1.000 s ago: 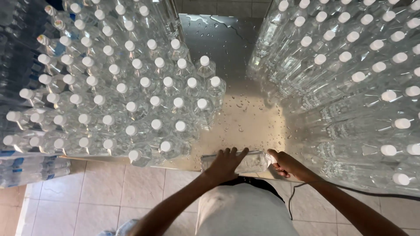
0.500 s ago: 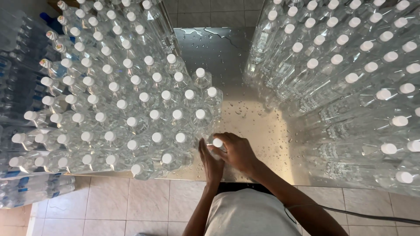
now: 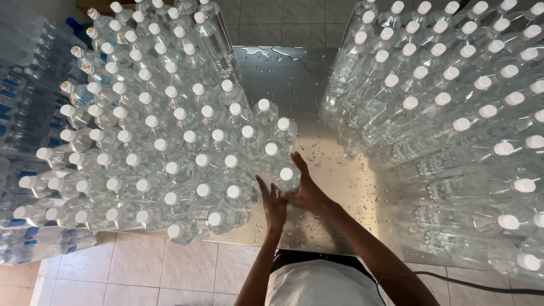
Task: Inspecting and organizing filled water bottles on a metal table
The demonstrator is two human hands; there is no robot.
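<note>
Bottle [image 3: 286,177], clear plastic with a white cap, upright at the near right corner of the left-hand bottle block [image 3: 153,141], on a wet steel table [image 3: 317,102]. Pressed between two flat palms: left hand [image 3: 273,203] against its near side, right hand [image 3: 306,190] along its right flank, fingers of both stretched long and close together, not curled round anything. Long axis vertical, cap pointing up at the camera. Directly ahead of the left fingertips and just left of the right ones; both hands about equally near, touching or all but touching its wall. Beyond, neighbouring capped bottles packed shoulder to shoulder. Across a bare, droplet-strewn strip of table, a second bottle mass [image 3: 453,113] well apart on the right. Farther still, tiled floor [image 3: 272,22].
</note>
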